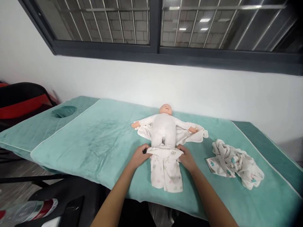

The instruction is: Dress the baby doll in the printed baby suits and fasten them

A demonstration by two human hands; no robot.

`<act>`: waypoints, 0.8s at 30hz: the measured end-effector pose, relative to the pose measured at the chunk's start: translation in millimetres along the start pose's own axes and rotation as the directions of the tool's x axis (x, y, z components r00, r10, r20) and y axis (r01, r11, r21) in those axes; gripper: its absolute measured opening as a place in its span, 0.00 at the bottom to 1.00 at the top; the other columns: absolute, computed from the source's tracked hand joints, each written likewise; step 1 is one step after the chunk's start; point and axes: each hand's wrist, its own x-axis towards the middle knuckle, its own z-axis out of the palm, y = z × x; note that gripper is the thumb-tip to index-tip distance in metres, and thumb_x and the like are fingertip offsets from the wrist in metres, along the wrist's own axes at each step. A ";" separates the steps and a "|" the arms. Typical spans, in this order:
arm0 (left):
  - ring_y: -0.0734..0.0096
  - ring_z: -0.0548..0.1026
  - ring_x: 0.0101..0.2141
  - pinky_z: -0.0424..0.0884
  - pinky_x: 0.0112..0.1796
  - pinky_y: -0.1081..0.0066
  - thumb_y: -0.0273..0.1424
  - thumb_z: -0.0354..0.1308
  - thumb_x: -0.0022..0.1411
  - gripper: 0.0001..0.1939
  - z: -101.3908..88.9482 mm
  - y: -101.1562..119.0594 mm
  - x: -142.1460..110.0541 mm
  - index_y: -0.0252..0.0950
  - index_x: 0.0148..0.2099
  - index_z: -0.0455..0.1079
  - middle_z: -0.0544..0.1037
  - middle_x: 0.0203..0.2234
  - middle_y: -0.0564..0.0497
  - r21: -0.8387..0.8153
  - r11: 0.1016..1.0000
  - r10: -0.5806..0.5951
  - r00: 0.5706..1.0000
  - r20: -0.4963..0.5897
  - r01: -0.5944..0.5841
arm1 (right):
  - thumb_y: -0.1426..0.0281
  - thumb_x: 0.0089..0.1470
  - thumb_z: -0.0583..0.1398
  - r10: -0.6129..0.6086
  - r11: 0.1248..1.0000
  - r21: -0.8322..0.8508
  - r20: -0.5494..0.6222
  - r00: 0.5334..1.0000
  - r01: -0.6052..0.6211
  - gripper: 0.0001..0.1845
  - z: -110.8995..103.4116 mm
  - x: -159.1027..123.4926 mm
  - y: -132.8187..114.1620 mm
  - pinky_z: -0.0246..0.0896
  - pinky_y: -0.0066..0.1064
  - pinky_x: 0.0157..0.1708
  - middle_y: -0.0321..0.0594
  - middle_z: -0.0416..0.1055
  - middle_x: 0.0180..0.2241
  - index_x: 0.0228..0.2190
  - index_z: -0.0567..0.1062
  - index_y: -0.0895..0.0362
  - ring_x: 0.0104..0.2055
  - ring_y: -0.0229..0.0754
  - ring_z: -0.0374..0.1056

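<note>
Left grip (140,156), right grip (187,157) on printed pants (172,168) (red bottle label (44,209) unreadable).

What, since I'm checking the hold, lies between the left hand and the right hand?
The printed white pants: in the head view, their upper edge spans from the left hand to the right hand.

Left hand (141,155) and right hand (187,157) hold patterned pants (166,171) by the waist, apparently around a doll's legs (169,139).
</note>
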 end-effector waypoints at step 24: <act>0.62 0.70 0.35 0.66 0.39 0.64 0.35 0.56 0.61 0.08 7.9 2.4 -50.3 0.38 0.31 0.67 0.72 0.28 0.51 0.209 0.973 0.093 0.996 0.013 -0.093 | 0.70 0.49 0.60 0.010 0.990 -0.142 -0.100 0.995 -0.025 0.09 18.5 -65.5 -7.9 0.51 0.31 0.28 0.33 0.61 0.23 0.24 0.63 0.53 0.28 0.40 0.56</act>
